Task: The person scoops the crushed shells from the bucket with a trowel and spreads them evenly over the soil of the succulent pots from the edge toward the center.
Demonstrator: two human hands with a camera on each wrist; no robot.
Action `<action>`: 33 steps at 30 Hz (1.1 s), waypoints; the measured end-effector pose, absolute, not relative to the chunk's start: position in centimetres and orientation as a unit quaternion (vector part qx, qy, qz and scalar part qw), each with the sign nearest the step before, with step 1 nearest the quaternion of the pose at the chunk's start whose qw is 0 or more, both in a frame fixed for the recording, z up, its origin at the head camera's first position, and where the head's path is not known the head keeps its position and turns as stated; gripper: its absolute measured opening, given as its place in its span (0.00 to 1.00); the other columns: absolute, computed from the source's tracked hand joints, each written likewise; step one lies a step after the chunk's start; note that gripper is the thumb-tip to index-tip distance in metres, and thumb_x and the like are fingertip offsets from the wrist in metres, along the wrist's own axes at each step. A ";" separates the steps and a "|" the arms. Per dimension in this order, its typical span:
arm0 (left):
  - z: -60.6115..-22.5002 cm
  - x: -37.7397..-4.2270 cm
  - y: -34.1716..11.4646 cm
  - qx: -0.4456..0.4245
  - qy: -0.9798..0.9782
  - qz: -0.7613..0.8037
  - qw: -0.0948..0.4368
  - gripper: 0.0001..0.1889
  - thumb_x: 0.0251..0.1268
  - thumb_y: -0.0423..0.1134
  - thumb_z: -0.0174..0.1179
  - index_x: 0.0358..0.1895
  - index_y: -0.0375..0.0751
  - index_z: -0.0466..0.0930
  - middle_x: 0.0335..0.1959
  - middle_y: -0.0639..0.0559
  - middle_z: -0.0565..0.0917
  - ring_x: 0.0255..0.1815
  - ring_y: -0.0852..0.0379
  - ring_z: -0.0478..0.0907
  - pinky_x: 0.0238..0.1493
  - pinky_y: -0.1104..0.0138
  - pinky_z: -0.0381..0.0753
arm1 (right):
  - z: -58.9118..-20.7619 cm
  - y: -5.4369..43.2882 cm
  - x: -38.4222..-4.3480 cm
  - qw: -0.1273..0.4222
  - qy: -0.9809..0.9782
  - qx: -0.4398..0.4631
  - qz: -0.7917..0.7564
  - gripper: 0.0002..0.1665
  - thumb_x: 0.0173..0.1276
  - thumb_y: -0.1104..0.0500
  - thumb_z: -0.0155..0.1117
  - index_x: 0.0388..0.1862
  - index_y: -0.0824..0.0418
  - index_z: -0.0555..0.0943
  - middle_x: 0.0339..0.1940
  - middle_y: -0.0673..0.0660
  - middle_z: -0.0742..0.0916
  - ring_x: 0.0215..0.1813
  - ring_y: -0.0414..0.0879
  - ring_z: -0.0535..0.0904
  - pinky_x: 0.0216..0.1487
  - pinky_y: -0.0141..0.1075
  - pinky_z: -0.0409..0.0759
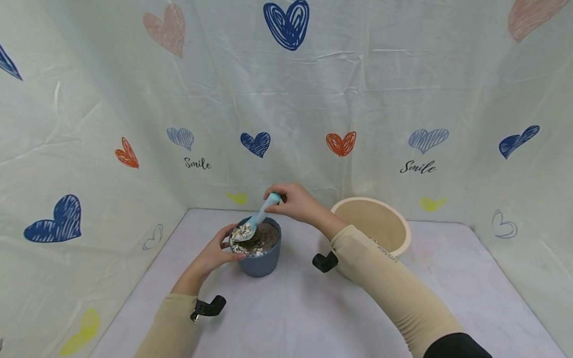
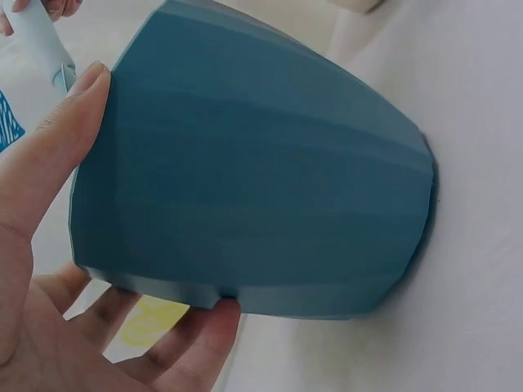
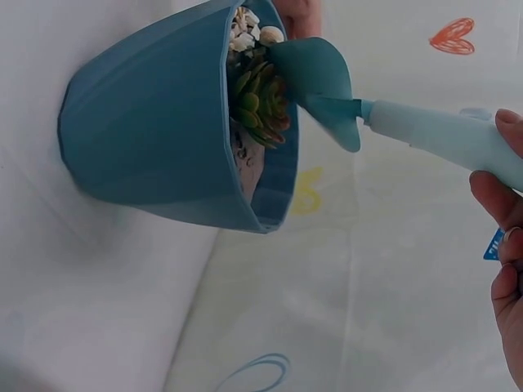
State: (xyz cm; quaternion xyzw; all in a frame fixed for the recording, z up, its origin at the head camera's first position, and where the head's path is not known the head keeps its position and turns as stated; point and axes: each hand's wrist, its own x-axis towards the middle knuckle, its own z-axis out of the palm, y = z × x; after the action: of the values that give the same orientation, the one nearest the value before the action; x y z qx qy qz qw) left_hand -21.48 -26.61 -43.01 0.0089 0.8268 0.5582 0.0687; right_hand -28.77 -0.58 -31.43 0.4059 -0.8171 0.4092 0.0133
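A blue-grey flower pot (image 1: 260, 266) stands upright on the table; my left hand (image 1: 218, 254) grips its left side, thumb near the rim and fingers around the wall. My right hand (image 1: 295, 203) holds a light-blue garden trowel (image 1: 268, 202) by its handle, above the pot. The trowel's blade tilts down inside the rim, with pale stone chips (image 1: 242, 231) at it. In the right wrist view a green, red-tipped succulent (image 3: 261, 102) grows beside the blade, with white stones (image 3: 249, 33) next to it and brownish soil (image 3: 248, 159) over the rest.
A large cream bucket (image 1: 367, 216) stands to the right, partly behind my right forearm; its bottom is hidden. The table (image 1: 277, 318) has a white cover. Hanging sheets (image 1: 304, 99) printed with hearts enclose the back and sides. Each wrist wears a black camera (image 1: 325, 261).
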 end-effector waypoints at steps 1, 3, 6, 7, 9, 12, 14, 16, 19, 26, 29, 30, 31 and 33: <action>-43.0 -21.5 -26.6 0.007 0.828 0.556 0.068 0.52 0.51 0.38 0.75 0.77 0.43 0.49 0.74 0.38 0.53 0.68 0.34 0.58 0.58 0.47 0.70 | -31.4 -0.6 -28.7 0.013 -0.817 0.406 0.409 0.13 0.62 0.58 0.73 0.45 0.58 0.84 0.29 0.50 0.80 0.27 0.43 0.66 0.29 0.32 0.66; -43.0 -21.4 -26.6 0.005 0.829 0.555 0.069 0.52 0.51 0.38 0.75 0.77 0.43 0.49 0.75 0.38 0.53 0.68 0.34 0.57 0.59 0.46 0.70 | -31.3 -0.5 -28.7 0.013 -0.818 0.407 0.407 0.13 0.62 0.58 0.73 0.45 0.58 0.84 0.29 0.50 0.80 0.27 0.43 0.66 0.29 0.32 0.66; -43.0 -21.4 -26.5 0.004 0.829 0.555 0.069 0.52 0.52 0.38 0.75 0.77 0.43 0.49 0.75 0.38 0.52 0.69 0.34 0.57 0.59 0.45 0.69 | -31.3 -0.5 -28.6 0.016 -0.818 0.408 0.405 0.13 0.62 0.58 0.73 0.45 0.58 0.84 0.29 0.50 0.80 0.27 0.43 0.66 0.29 0.32 0.66; -43.0 -21.4 -26.5 0.004 0.829 0.555 0.069 0.52 0.52 0.38 0.75 0.77 0.43 0.49 0.75 0.38 0.52 0.69 0.34 0.57 0.59 0.45 0.69 | -31.3 -0.5 -28.5 0.017 -0.818 0.409 0.405 0.13 0.62 0.58 0.73 0.45 0.58 0.84 0.29 0.50 0.80 0.27 0.43 0.66 0.29 0.32 0.66; -43.0 -21.3 -26.5 0.005 0.827 0.558 0.067 0.52 0.52 0.37 0.75 0.77 0.43 0.49 0.75 0.38 0.52 0.68 0.34 0.58 0.59 0.46 0.69 | -31.3 -0.5 -28.5 0.016 -0.817 0.409 0.406 0.13 0.62 0.58 0.73 0.45 0.58 0.84 0.29 0.50 0.80 0.27 0.43 0.66 0.29 0.32 0.66; -43.0 -21.2 -26.4 0.005 0.827 0.558 0.064 0.52 0.52 0.37 0.75 0.77 0.43 0.49 0.75 0.38 0.52 0.68 0.33 0.58 0.59 0.46 0.69 | -31.3 -0.4 -28.4 0.014 -0.817 0.406 0.409 0.13 0.62 0.58 0.73 0.45 0.58 0.84 0.29 0.50 0.80 0.27 0.43 0.66 0.28 0.32 0.66; -43.0 -21.1 -26.2 0.003 0.829 0.556 0.060 0.52 0.52 0.37 0.75 0.77 0.43 0.49 0.75 0.37 0.51 0.68 0.33 0.58 0.59 0.46 0.70 | -31.3 -0.4 -28.4 0.012 -0.818 0.404 0.410 0.13 0.62 0.59 0.73 0.45 0.58 0.84 0.29 0.50 0.80 0.27 0.43 0.66 0.28 0.32 0.66; -43.1 -21.0 -26.1 0.000 0.832 0.552 0.057 0.52 0.52 0.38 0.75 0.77 0.43 0.49 0.75 0.36 0.51 0.68 0.31 0.57 0.59 0.45 0.69 | -31.4 -0.4 -28.4 0.013 -0.819 0.403 0.409 0.13 0.62 0.58 0.73 0.45 0.58 0.84 0.29 0.50 0.80 0.27 0.43 0.66 0.28 0.32 0.66; -43.2 -21.0 -25.9 -0.008 0.833 0.551 0.052 0.52 0.51 0.39 0.75 0.77 0.44 0.50 0.75 0.36 0.51 0.68 0.30 0.57 0.60 0.44 0.69 | -31.3 -0.4 -28.4 0.015 -0.819 0.405 0.405 0.13 0.62 0.58 0.73 0.45 0.57 0.84 0.29 0.50 0.80 0.27 0.43 0.66 0.29 0.32 0.66; -43.1 -20.5 -25.3 -0.021 0.836 0.547 0.038 0.53 0.50 0.40 0.76 0.77 0.43 0.49 0.75 0.37 0.52 0.68 0.31 0.58 0.59 0.44 0.70 | -31.1 -0.5 -28.2 0.015 -0.820 0.408 0.400 0.13 0.63 0.57 0.72 0.45 0.57 0.84 0.31 0.50 0.81 0.28 0.44 0.67 0.29 0.32 0.67; -42.9 -20.2 -25.1 -0.023 0.836 0.547 0.033 0.53 0.51 0.40 0.76 0.76 0.43 0.49 0.75 0.36 0.52 0.68 0.31 0.58 0.59 0.45 0.71 | -31.0 -0.6 -28.1 0.013 -0.821 0.408 0.400 0.12 0.63 0.57 0.72 0.45 0.57 0.84 0.31 0.50 0.81 0.28 0.44 0.67 0.29 0.32 0.67; -42.8 -20.1 -25.0 -0.023 0.837 0.546 0.032 0.53 0.51 0.40 0.76 0.76 0.42 0.49 0.75 0.36 0.52 0.68 0.31 0.58 0.59 0.45 0.71 | -31.0 -0.6 -28.1 0.012 -0.822 0.407 0.399 0.12 0.63 0.57 0.72 0.45 0.57 0.84 0.31 0.50 0.80 0.28 0.44 0.67 0.29 0.32 0.67; -42.8 -20.0 -24.9 -0.022 0.837 0.546 0.032 0.53 0.51 0.40 0.76 0.76 0.42 0.49 0.74 0.35 0.52 0.68 0.30 0.58 0.58 0.44 0.71 | -31.0 -0.6 -28.1 0.012 -0.821 0.407 0.399 0.12 0.63 0.57 0.72 0.45 0.57 0.83 0.30 0.50 0.80 0.28 0.44 0.67 0.29 0.32 0.67; -42.7 -19.9 -24.8 -0.023 0.837 0.546 0.033 0.52 0.51 0.39 0.75 0.77 0.42 0.49 0.74 0.35 0.51 0.68 0.29 0.58 0.58 0.44 0.71 | -31.0 -0.5 -28.0 0.011 -0.821 0.408 0.399 0.12 0.63 0.57 0.72 0.45 0.57 0.83 0.30 0.51 0.80 0.28 0.44 0.67 0.29 0.32 0.67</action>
State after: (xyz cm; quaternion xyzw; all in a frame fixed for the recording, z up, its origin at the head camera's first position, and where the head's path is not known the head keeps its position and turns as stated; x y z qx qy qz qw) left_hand -19.86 -24.80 -42.75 -0.0235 0.8367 0.5461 0.0332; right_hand -28.04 -0.54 -30.96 0.4084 -0.8208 0.3992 0.0110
